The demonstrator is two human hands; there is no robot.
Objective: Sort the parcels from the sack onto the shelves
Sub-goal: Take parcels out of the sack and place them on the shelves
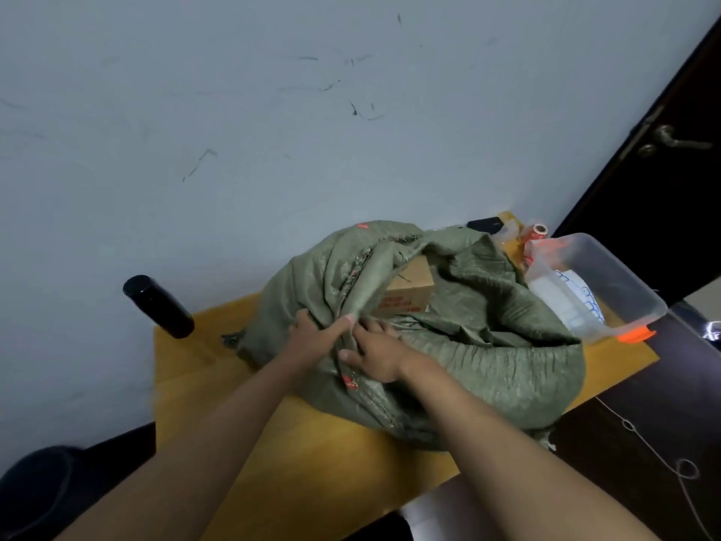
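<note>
place: small back room | cues: scuffed wall [273, 111]; dark door [671, 181]; wooden table [312, 454]

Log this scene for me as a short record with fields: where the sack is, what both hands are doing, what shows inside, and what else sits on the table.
sack: green woven sack, lying on the wooden table, mouth partly open
left hand: left hand grips a fold of the sack at its mouth
right hand: right hand holds the sack fabric beside the left
visible parcel: cardboard box with red print, inside the opening
parcels out: none seen yet
also on table: black bottle to the left; clear plastic bin to the right
</note>
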